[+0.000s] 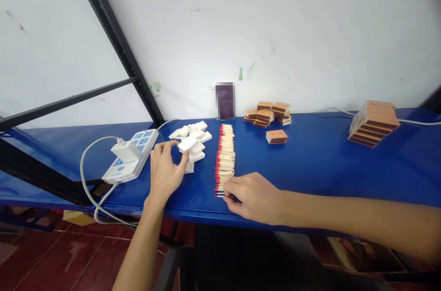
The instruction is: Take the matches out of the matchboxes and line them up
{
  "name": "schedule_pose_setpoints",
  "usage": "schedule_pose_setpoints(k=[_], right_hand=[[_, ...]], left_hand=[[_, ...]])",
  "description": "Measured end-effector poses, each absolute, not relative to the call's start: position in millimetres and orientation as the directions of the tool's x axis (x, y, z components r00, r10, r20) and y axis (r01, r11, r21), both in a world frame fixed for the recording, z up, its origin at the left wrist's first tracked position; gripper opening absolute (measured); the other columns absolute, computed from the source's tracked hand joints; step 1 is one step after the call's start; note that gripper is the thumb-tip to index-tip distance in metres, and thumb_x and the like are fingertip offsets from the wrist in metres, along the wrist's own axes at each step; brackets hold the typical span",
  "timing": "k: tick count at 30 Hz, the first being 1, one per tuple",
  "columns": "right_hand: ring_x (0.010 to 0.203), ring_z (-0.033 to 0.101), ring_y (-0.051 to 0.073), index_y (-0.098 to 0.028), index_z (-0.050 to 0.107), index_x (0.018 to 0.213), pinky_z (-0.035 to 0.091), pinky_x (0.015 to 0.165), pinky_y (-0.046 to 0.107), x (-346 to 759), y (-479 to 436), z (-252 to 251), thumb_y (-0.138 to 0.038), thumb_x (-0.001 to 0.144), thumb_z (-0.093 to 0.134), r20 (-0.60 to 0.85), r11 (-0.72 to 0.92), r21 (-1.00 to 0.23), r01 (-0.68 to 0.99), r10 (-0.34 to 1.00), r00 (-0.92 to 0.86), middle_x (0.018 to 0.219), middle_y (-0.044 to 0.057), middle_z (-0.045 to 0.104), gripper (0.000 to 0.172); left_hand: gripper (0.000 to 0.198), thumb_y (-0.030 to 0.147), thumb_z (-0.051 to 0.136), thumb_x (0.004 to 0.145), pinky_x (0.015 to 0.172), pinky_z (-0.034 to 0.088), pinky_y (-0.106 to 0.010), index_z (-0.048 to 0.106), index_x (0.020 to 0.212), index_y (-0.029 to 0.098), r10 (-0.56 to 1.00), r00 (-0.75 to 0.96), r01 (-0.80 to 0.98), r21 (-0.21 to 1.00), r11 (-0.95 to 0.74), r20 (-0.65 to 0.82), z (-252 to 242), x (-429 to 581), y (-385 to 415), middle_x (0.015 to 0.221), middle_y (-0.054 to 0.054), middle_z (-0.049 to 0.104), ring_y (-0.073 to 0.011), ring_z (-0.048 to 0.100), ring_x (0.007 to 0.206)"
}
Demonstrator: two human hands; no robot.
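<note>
A long row of red-tipped matches lies on the blue table. My right hand rests at the near end of the row, fingers curled and pinching a few matches there. To the left sits a heap of small white inner trays. My left hand reaches into that heap, thumb and fingers closing on one white tray at its near side.
A white and blue power strip with a plug and grey cable lies at the left. Orange matchbox sleeves lie in a pile, one alone, and a tall stack at the right. Black metal braces cross the left side.
</note>
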State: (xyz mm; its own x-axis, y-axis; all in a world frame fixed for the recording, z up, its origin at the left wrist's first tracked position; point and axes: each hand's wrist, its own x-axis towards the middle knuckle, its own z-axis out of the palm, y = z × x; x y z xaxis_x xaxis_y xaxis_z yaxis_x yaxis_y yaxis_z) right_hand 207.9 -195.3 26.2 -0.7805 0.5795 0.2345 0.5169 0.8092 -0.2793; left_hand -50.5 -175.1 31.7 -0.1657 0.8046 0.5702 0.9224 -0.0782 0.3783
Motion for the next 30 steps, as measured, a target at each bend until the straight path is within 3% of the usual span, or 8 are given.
schedule_pose_setpoints(k=[4,10,12,16,18,20,25,30], right_hand=[[0.064,0.057,0.013,-0.019,0.058,0.08,0.025,0.055,0.029,208.9,-188.8,25.6,-0.023,0.095,0.052,0.256,0.82,-0.24,0.52,0.57,-0.78,0.079,0.001,0.068,0.017],[0.056,0.047,0.01,-0.02,0.05,0.07,0.029,0.054,0.027,231.0,-192.1,26.3,-0.024,0.095,0.052,0.376,0.922,-0.27,0.278,0.367,-0.851,0.067,-0.003,0.06,0.026],[0.057,0.048,0.01,-0.02,0.053,0.072,0.034,0.056,0.025,245.1,-185.0,30.5,-0.023,0.095,0.051,0.413,0.927,-0.259,0.27,0.359,-0.837,0.068,-0.003,0.06,0.023],[0.078,0.061,0.018,-0.018,0.065,0.098,0.044,0.07,0.03,280.4,-145.1,40.0,-0.025,0.095,0.049,0.528,0.828,-0.029,0.56,0.489,-0.695,0.089,0.008,0.068,0.018],[0.082,0.064,0.022,-0.018,0.064,0.118,0.044,0.065,0.031,297.8,-123.0,42.1,-0.029,0.095,0.047,0.562,0.62,0.031,0.784,0.638,-0.527,0.109,0.014,0.067,0.03],[0.086,0.067,0.026,-0.02,0.056,0.135,0.043,0.059,0.032,311.6,-107.6,41.3,-0.038,0.095,0.048,0.536,0.453,0.047,0.89,0.74,-0.406,0.126,0.016,0.062,0.044],[0.101,0.068,0.034,-0.027,0.043,0.148,0.05,0.066,0.037,327.8,-95.6,33.0,-0.057,0.092,0.05,0.409,0.3,0.019,0.954,0.868,-0.281,0.139,0.018,0.055,0.064],[0.102,0.067,0.03,-0.025,0.062,0.13,0.053,0.079,0.04,334.1,-87.8,25.2,-0.053,0.095,0.049,0.286,0.387,-0.162,0.908,0.899,-0.333,0.12,0.012,0.063,0.047]], left_hand=[[0.04,0.049,0.054,0.093,0.103,0.044,-0.054,0.057,0.12,0.019,0.83,-0.152,0.939,0.34,-0.048,0.536,31.2,-54.6,-174.3,0.119,-0.014,0.057,-0.0359,0.053,0.117],[0.048,0.048,0.051,0.094,0.102,0.044,-0.056,0.048,0.132,0.017,0.852,-0.169,0.941,0.339,-0.011,0.496,30.5,-50.7,-175.6,0.126,-0.016,0.056,-0.0372,0.052,0.12],[0.051,0.047,0.048,0.096,0.1,0.044,-0.057,0.046,0.138,0.018,0.869,-0.152,0.943,0.332,-0.015,0.47,29.5,-47.9,-176.2,0.13,-0.017,0.054,-0.0382,0.05,0.121],[0.052,0.047,0.042,0.099,0.1,0.042,-0.06,0.044,0.144,0.021,0.898,-0.123,0.954,0.3,-0.011,0.423,27.9,-45.0,-176.5,0.138,-0.017,0.05,-0.0399,0.047,0.125],[0.052,0.048,0.039,0.1,0.103,0.039,-0.061,0.044,0.145,0.022,0.908,-0.112,0.955,0.296,-0.014,0.403,27.2,-45.8,-176.0,0.139,-0.017,0.049,-0.0397,0.045,0.128],[0.053,0.05,0.038,0.1,0.105,0.037,-0.061,0.045,0.145,0.023,0.909,-0.107,0.952,0.305,-0.023,0.402,26.7,-47.5,-175.1,0.139,-0.017,0.048,-0.0392,0.043,0.129],[0.052,0.054,0.035,0.101,0.106,0.036,-0.062,0.051,0.14,0.024,0.885,-0.103,0.931,0.358,-0.075,0.453,27.4,-49.1,-174.2,0.137,-0.016,0.05,-0.0378,0.043,0.129],[0.047,0.052,0.035,0.102,0.108,0.034,-0.061,0.055,0.134,0.026,0.863,-0.116,0.913,0.395,-0.103,0.491,29.8,-48.2,-175.2,0.135,-0.013,0.052,-0.0365,0.043,0.131]])
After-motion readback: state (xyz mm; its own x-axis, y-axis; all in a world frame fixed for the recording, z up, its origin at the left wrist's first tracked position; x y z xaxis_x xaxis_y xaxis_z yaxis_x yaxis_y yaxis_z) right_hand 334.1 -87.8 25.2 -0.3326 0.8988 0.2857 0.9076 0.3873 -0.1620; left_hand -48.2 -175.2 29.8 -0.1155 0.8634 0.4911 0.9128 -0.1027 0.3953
